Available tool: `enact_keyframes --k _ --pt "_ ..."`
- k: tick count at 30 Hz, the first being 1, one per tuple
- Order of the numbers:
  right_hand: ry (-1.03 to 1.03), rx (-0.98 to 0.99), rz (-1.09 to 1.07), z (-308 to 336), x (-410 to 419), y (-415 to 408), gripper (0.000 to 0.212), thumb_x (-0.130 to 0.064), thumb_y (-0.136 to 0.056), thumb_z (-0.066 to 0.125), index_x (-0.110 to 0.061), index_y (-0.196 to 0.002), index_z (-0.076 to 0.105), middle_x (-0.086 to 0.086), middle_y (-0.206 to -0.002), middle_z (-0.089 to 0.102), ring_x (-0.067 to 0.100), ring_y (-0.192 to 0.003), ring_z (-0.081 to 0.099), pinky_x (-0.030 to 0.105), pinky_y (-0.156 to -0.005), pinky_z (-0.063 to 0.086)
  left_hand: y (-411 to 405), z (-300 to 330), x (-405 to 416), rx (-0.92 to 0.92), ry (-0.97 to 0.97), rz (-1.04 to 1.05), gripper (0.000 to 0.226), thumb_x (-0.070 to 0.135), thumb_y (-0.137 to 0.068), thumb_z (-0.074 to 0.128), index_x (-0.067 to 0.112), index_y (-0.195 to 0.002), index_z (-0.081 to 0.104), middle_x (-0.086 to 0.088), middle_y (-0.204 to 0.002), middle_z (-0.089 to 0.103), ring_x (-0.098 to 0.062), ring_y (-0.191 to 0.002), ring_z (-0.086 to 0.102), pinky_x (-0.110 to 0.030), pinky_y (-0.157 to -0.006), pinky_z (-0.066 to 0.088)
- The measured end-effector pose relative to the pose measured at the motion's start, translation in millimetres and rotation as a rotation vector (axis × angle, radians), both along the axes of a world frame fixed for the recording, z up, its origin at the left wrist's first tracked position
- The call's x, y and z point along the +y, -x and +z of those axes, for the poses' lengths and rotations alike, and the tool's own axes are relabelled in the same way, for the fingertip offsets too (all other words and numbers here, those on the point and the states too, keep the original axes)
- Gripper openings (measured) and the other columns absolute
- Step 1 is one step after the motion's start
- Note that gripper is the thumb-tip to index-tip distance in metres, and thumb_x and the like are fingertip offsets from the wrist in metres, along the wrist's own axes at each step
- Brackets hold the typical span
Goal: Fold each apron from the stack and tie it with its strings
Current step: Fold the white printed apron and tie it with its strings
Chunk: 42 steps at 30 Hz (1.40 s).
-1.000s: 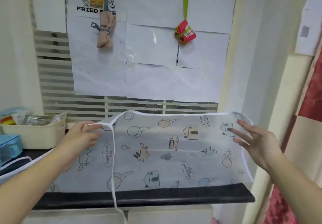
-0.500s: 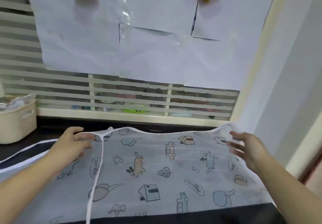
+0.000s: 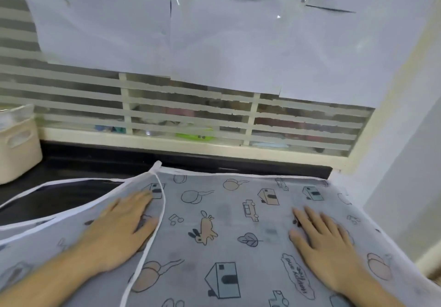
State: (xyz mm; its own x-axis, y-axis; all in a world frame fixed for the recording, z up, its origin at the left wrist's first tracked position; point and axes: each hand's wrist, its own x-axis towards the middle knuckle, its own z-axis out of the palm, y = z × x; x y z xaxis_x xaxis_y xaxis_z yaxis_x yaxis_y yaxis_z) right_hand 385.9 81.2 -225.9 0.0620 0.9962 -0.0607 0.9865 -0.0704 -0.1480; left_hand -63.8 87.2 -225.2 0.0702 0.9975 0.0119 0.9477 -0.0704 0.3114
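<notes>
Writing: only one readable bit, a speech-bubble print on the apron [image 3: 238, 223] near the right wrist, upside down to the camera, curly script, too blurred to spell out. Other prints on the cloth are pictures: houses, a rabbit, a leaf, a little car, music notes, round balloon-like shapes. White sheets [image 3: 214, 32] taped over the window are showing no legible text.

The apron is lying spread flat on the dark counter [image 3: 71, 163], pale grey, thin, white-edged. Its far hem is running just short of the window frame [image 3: 191, 144]; its right side is hanging past the counter edge by the wall.

Left hand [image 3: 119, 230] is lying flat on the apron's left part, fingers straight and together, pressing the cloth down, gripping nothing. A white string [image 3: 152, 235] is running along just beside its fingertips, from the apron's top corner toward the near edge. Right hand [image 3: 322, 242] is lying flat on the apron's right part, fingers straight and slightly spread, palm down, pressing, holding nothing. The rabbit print is sitting between the two hands.

A second white strap loop [image 3: 59, 185] is trailing off the apron across the counter, leftward. A cream basket [image 3: 16, 154] is standing on the counter, well left of the apron, not touching it.
</notes>
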Motion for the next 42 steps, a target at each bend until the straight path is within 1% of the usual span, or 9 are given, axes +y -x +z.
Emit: enact_keyframes --k 3,6,12,14,17,22,33,37,42 --pt "0.019 -0.032 0.016 3 0 -10 0.069 -0.08 -0.092 0.005 -0.061 -0.156 -0.011 -0.027 -0.169 -0.014 0.01 -0.16 -0.01 0.04 -0.13 -0.003 -3 5 -4 0.083 0.067 -0.016 0.096 0.082 -0.081 -0.006 0.038 -0.166 -0.003 0.023 -0.171 -0.011 -0.001 -0.158 -0.011 -0.034 -0.13 -0.009" --pt "0.027 -0.056 -0.006 7 -1 -9 0.069 -0.077 -0.095 0.009 -0.057 -0.159 -0.009 -0.024 -0.171 -0.011 0.012 -0.161 -0.007 0.039 -0.13 0.0 0 9 -9 0.111 0.125 0.002 0.09 0.084 -0.085 -0.002 0.042 -0.165 -0.007 0.021 -0.17 -0.018 -0.005 -0.158 -0.017 -0.038 -0.13 -0.011" --pt "-0.222 -0.058 0.193 36 24 63 0.057 -0.051 -0.104 0.029 -0.03 -0.156 0.035 -0.008 -0.167 0.026 0.016 -0.154 0.022 0.03 -0.126 0.015 3 19 22 0.124 0.013 -0.015 0.064 0.069 -0.1 0.03 0.041 -0.157 0.032 0.018 -0.164 0.027 -0.016 -0.15 0.024 -0.038 -0.122 0.023" --pt "-0.158 0.076 0.293 28 24 94 0.062 -0.057 -0.105 0.028 -0.034 -0.163 0.027 -0.013 -0.171 0.018 0.01 -0.157 0.015 0.023 -0.125 0.008 6 20 42 0.065 0.001 -0.015 0.051 0.054 -0.106 0.037 0.038 -0.154 0.04 0.016 -0.163 0.033 -0.016 -0.148 0.028 -0.038 -0.12 0.028" --pt "-0.095 0.032 0.336 1 19 113 0.083 -0.078 -0.091 -0.005 -0.043 -0.165 0.005 -0.02 -0.173 -0.004 0.005 -0.159 -0.006 0.024 -0.125 -0.006 9 12 61 0.066 0.016 -0.064 0.048 0.045 -0.107 0.038 0.038 -0.155 0.038 0.014 -0.168 0.025 -0.016 -0.153 0.022 -0.038 -0.123 0.024" --pt "-0.073 -0.04 0.328 -5 22 110 0.104 -0.079 -0.065 -0.036 -0.051 -0.161 -0.01 -0.023 -0.17 -0.017 -0.003 -0.152 -0.023 0.027 -0.127 -0.012 7 9 79 0.036 0.06 0.036 0.06 0.053 -0.108 0.03 0.039 -0.166 0.018 0.008 -0.175 0.005 -0.022 -0.16 0.004 -0.045 -0.129 0.008" --pt "-0.014 -0.084 0.359 -3 19 104 0.099 -0.081 -0.062 -0.04 -0.057 -0.156 -0.018 -0.025 -0.165 -0.028 -0.003 -0.15 -0.032 0.029 -0.125 -0.016 9 14 86 -0.159 -0.058 0.153 0.044 0.035 -0.102 0.054 0.046 -0.145 0.052 0.007 -0.142 0.04 -0.02 -0.13 0.034 -0.039 -0.115 0.029" --pt "-0.012 -0.063 0.371 -2 14 102 0.095 -0.082 -0.064 -0.038 -0.059 -0.153 -0.016 -0.028 -0.162 -0.029 -0.003 -0.152 -0.027 0.028 -0.125 -0.015 6 19 90 -0.041 -0.012 0.176 0.046 0.043 -0.106 0.045 0.044 -0.152 0.046 0.004 -0.12 0.032 -0.016 -0.112 0.03 -0.035 -0.104 0.035" --pt "-0.008 -0.081 0.373 -1 10 101 0.097 -0.082 -0.06 -0.042 -0.06 -0.152 -0.019 -0.028 -0.164 -0.028 -0.004 -0.151 -0.028 0.028 -0.125 -0.014 3 21 93 0.033 -0.009 0.298 0.056 0.051 -0.103 0.042 0.029 -0.155 0.032 -0.003 -0.127 0.033 -0.023 -0.114 0.035 -0.038 -0.098 0.036"
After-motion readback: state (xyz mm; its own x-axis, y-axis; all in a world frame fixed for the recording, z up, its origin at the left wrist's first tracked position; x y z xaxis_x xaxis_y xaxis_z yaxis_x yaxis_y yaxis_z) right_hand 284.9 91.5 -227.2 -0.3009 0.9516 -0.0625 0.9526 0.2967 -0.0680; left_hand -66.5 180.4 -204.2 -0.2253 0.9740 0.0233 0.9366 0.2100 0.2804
